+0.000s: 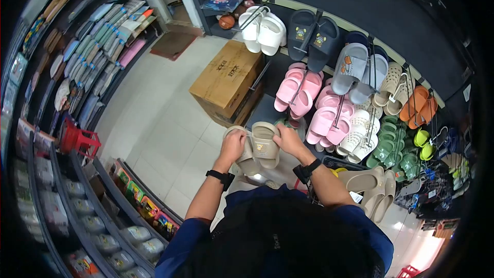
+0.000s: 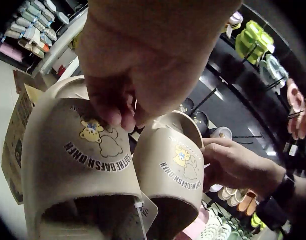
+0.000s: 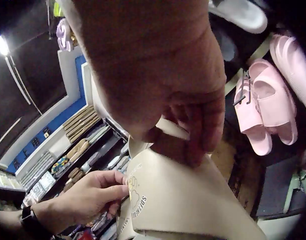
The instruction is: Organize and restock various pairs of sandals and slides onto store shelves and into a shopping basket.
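Note:
A pair of beige slippers with a yellow bear print is held up in front of the body. My left hand (image 1: 233,144) grips the left slipper (image 1: 247,162) by its upper edge. The right slipper (image 1: 266,146) is pinched at its outer side by my right hand (image 1: 289,141). Seen from the left wrist, the left hand (image 2: 143,85) has its fingertips on the strap of the near slipper (image 2: 83,145), and a tag (image 2: 149,212) hangs between the two. In the right wrist view, the fingers of the right hand (image 3: 163,80) curl over the slipper's strap (image 3: 188,195).
A cardboard box (image 1: 229,74) stands on the floor ahead. Racks of pink slippers (image 1: 298,92), white slippers (image 1: 262,31) and green slippers (image 1: 388,144) hang at the right. Beige shoes (image 1: 378,195) lie near the right elbow. Stocked shelves (image 1: 98,195) line the left; a red stool (image 1: 81,139) stands there.

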`<state>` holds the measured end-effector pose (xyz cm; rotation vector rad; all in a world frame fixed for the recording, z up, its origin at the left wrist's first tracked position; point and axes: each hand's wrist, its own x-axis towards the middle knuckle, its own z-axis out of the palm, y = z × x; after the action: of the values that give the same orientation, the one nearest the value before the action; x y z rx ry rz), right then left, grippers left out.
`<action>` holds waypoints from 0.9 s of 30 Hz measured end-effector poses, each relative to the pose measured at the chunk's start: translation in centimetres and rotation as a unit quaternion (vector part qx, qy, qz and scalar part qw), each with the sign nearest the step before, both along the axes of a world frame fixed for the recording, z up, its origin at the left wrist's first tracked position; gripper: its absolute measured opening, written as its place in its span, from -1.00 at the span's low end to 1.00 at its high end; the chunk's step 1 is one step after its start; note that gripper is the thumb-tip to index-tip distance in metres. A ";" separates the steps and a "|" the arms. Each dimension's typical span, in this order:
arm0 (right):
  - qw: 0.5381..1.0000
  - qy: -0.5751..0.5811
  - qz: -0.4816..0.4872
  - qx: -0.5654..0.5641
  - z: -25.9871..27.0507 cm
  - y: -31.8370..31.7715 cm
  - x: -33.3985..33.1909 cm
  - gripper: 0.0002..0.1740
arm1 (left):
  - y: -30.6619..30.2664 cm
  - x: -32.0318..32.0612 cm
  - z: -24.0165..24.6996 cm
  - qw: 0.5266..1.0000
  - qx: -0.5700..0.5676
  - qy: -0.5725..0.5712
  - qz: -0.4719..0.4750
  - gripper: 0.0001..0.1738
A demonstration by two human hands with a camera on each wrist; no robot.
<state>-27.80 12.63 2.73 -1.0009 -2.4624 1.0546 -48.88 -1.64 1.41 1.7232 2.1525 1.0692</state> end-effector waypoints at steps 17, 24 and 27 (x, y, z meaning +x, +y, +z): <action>0.973 -0.115 -0.180 -0.093 -12.4 11.6 -12.2 -0.63 | 19.4 -16.1 -13.6 0.974 -0.156 -0.113 -0.123 -0.82; 0.952 -0.088 -0.287 -0.067 -15.2 14.7 -15.3 -0.67 | 26.8 -20.1 -17.6 0.955 -0.160 -0.136 -0.208 -0.83; 0.948 -0.073 -0.307 -0.048 -16.0 15.9 -15.7 -0.69 | 30.2 -20.6 -16.5 0.943 -0.101 -0.174 -0.265 -0.90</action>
<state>-43.53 28.54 -13.31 -1.7750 -1.9766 0.9072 -69.50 28.55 -15.04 1.7148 1.4121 0.8810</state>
